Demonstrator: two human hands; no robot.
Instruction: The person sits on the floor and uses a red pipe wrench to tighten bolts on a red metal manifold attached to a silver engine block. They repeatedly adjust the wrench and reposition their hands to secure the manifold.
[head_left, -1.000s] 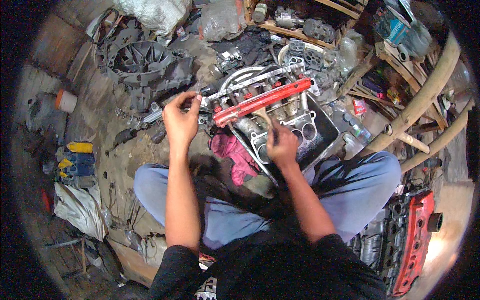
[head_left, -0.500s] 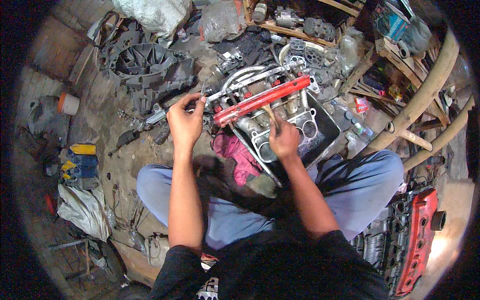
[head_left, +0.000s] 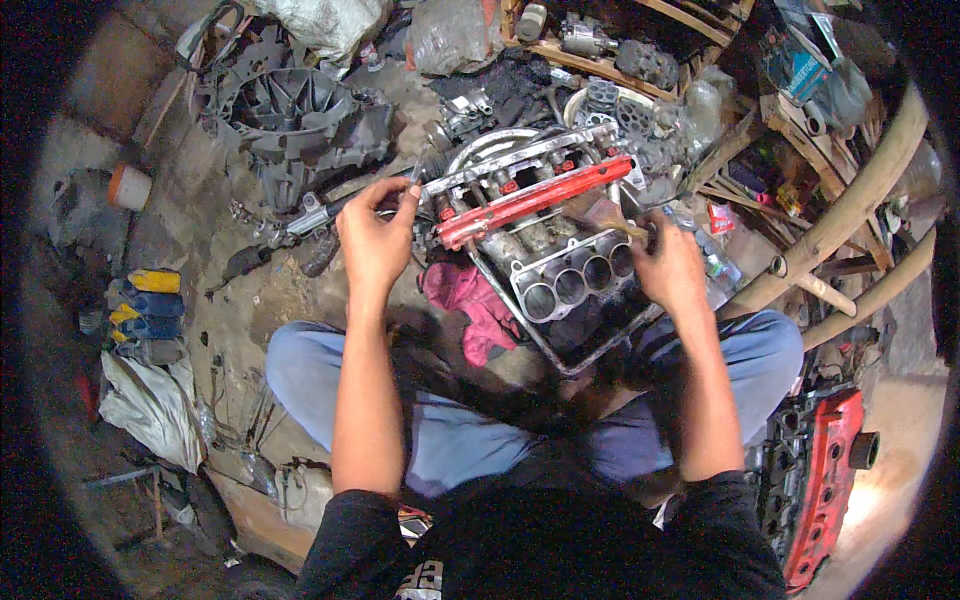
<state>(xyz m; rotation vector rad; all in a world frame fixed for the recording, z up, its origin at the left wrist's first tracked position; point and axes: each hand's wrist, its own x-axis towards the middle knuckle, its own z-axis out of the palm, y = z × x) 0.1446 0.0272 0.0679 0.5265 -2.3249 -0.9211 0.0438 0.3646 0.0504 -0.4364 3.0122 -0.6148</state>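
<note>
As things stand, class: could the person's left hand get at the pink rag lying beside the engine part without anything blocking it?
Probably yes. The left hand holds the end of the red rail, and the pink rag lies just below and beside it, uncovered, with only bare ground between them.

Manifold between hands (rag left of it).
</note>
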